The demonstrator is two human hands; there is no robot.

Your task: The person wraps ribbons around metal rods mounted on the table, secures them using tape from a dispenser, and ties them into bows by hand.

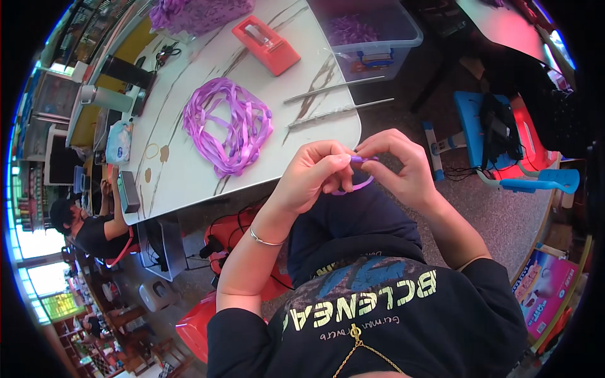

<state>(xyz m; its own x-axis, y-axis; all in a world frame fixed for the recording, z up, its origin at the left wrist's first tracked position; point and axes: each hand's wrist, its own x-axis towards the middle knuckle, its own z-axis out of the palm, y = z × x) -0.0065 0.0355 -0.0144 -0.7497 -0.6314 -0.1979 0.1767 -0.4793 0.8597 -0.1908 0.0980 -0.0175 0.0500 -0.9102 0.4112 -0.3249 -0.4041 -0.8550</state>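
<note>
At the far left a co-worker [101, 233] in black sits by the left end of the white table [189, 69]. On that end lie a dark box [129, 192] and, farther off, a tissue pack [118, 143]. Next comes a loose coil [252, 142] of purple ribbon, flat on the tabletop, with a purple heap [198, 14] at the far edge beyond it. Right of the coil, toward the far side, stands a red holder [277, 57]; nearer, two metal rods [337, 113] jut past the right edge. Just off the near right corner, the left hand [318, 173] pinches a purple strip [358, 159] between thumb and forefinger. The right hand [398, 167], close beside it, also pinches the strip, which loops below the fingers. Farther right are a clear bin [400, 41] and a blue chair [466, 116].
</note>
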